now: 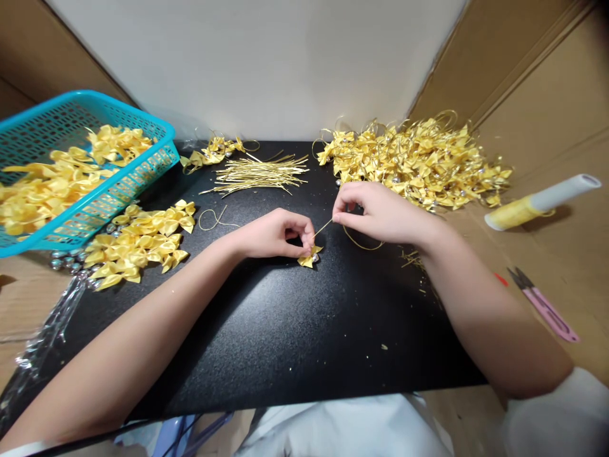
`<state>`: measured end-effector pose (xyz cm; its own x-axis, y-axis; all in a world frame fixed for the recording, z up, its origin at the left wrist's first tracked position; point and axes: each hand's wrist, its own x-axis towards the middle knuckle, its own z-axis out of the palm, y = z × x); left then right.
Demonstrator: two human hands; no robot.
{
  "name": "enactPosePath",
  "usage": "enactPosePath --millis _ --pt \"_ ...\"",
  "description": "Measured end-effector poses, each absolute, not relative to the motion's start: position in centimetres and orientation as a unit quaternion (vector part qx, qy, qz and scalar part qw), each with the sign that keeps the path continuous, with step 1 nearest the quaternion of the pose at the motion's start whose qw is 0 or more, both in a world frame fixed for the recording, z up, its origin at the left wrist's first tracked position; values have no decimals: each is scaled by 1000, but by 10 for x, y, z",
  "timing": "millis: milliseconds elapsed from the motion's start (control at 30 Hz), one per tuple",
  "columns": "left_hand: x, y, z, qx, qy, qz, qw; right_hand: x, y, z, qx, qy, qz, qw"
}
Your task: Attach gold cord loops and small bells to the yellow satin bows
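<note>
Over the middle of the black table, my left hand pinches a small yellow ribbon bow that has a silver bell on it. My right hand is closed in a pinch on a thin gold cord, which stretches tight between the two hands. The rest of the cord curves in a loop below my right hand. Beyond my hands lies a bundle of cut gold cords. One loose cord curls near my left wrist.
A turquoise basket of yellow bows stands at the left, with more bows and silver bells beside it. A heap of corded bows lies back right. Pink thread snips and a ribbon roll rest on cardboard at the right.
</note>
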<state>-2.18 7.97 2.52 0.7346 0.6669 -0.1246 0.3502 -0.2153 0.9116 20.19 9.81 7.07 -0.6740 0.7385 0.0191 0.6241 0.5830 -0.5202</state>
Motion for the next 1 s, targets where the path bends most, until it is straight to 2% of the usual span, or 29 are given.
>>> enactPosePath --millis 1000 --pt "-24 80 13 747 340 186 540 226 108 89 -383 -892 197 138"
